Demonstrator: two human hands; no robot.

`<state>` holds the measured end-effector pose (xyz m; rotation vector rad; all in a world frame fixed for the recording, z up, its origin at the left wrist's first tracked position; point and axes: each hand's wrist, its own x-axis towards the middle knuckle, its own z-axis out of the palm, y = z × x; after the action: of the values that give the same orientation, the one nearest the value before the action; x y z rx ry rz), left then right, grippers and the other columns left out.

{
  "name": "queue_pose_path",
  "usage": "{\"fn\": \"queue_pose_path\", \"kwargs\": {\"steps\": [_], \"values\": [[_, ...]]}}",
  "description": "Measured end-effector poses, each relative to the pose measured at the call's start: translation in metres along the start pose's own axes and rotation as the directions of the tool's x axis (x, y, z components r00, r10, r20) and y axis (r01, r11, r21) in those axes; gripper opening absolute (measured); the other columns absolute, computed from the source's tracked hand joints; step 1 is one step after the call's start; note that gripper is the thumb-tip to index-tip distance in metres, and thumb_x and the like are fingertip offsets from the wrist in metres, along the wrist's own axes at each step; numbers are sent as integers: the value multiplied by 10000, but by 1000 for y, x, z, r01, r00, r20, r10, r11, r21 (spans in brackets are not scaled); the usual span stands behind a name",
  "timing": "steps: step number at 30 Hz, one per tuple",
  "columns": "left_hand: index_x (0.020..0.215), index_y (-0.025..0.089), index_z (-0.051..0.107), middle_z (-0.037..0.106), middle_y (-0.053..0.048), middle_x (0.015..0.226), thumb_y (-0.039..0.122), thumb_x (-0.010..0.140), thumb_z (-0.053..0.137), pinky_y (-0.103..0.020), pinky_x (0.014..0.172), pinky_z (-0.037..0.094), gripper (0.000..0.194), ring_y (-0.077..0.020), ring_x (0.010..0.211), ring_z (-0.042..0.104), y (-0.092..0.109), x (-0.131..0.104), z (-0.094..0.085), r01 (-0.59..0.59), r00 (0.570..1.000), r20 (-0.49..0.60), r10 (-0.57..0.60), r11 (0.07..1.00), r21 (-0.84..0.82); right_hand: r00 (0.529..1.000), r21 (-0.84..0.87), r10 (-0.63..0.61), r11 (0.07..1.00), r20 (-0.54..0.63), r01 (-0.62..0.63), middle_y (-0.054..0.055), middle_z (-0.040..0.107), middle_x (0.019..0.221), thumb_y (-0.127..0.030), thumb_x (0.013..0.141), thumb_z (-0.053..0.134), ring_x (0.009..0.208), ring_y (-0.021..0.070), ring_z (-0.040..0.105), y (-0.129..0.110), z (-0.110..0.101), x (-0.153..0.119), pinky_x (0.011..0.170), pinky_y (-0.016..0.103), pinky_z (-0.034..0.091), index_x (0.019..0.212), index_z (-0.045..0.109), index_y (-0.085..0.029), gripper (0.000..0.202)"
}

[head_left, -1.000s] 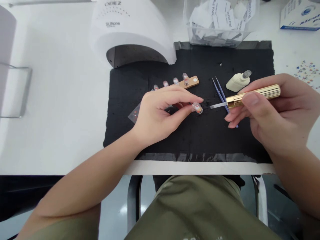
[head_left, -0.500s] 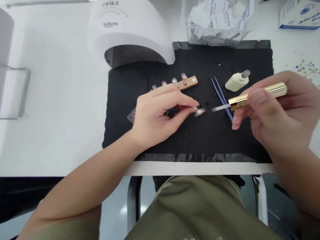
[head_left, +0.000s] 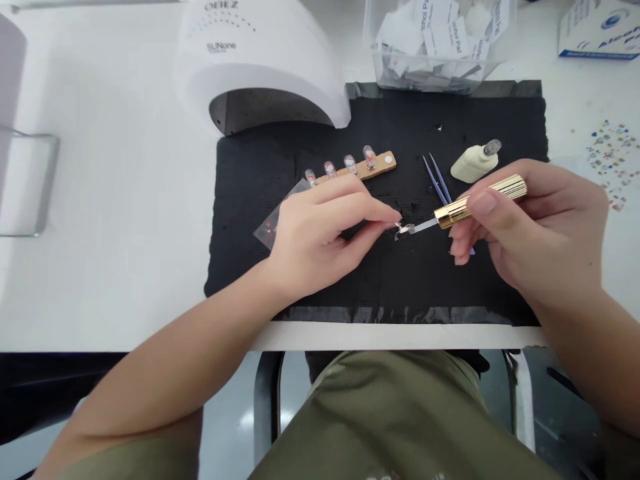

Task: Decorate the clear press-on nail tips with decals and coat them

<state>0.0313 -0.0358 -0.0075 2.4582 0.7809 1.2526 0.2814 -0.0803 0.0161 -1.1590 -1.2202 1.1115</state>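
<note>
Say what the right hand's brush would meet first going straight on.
Likely the fake nail held by the left hand: the brush in the right hand reaches it in view, though depth is unclear.

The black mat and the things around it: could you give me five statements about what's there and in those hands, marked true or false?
1. The left hand holds a small decorated nail tip in its fingers. True.
2. The purple tweezers lie on the black mat. True.
3. Only one hand is holding something. False: the right hand also holds a gold-handled brush.
4. The clear tub is full of loose gems. False: the clear tub holds white packets.
5. The cream bottle is to the right of the brown strip in the picture. True.
</note>
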Motion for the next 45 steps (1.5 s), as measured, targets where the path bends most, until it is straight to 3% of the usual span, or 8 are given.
{"fn": "queue_pose_path", "kwargs": {"steps": [6,16,25,32,36,45], "values": [[970,249,812,833,20,867,105,1028,784,-269,686,647,157,-140,737,791,2,0,-1,19,1000,13,-19,1000,25,1000,-11,-11,1000,1,11,-74,767,644,-334,908,967,458,95,686,0,2,0,428,197,624,784,823,-257,205],[983,219,785,822,12,853,63,985,818,-239,644,621,159,-119,708,761,-2,2,-1,-66,998,-4,66,998,1,999,-19,-46,999,-15,46,-82,760,649,-318,917,961,461,79,676,1,3,1,440,184,619,790,816,-253,204],[997,267,783,828,32,880,76,998,798,-283,656,637,192,-132,712,761,-2,0,0,-30,999,-11,30,1000,8,995,-103,-84,992,-62,77,-84,737,637,-333,918,964,468,84,671,0,-1,1,437,202,615,792,818,-258,207],[983,248,790,849,26,902,55,960,831,-274,662,645,199,-139,746,793,-2,-1,-2,-38,999,-27,38,999,-5,973,-93,-186,980,-139,174,-76,748,646,-464,921,956,472,87,656,3,-3,2,407,232,574,816,841,-270,249],[980,240,788,852,21,904,50,965,826,-275,689,655,195,-142,763,802,-1,0,-2,-29,999,-22,29,1000,-3,969,-58,-222,975,-112,217,-75,738,631,-451,926,955,471,98,664,5,-3,0,390,248,552,841,861,-272,219],[994,271,772,840,37,883,63,962,840,-285,683,665,222,-147,754,797,-2,2,0,-52,998,-19,52,999,-3,986,-65,-166,984,-21,164,-75,763,660,-441,935,946,466,101,677,2,1,-1,398,238,576,850,845,-283,206]]}}
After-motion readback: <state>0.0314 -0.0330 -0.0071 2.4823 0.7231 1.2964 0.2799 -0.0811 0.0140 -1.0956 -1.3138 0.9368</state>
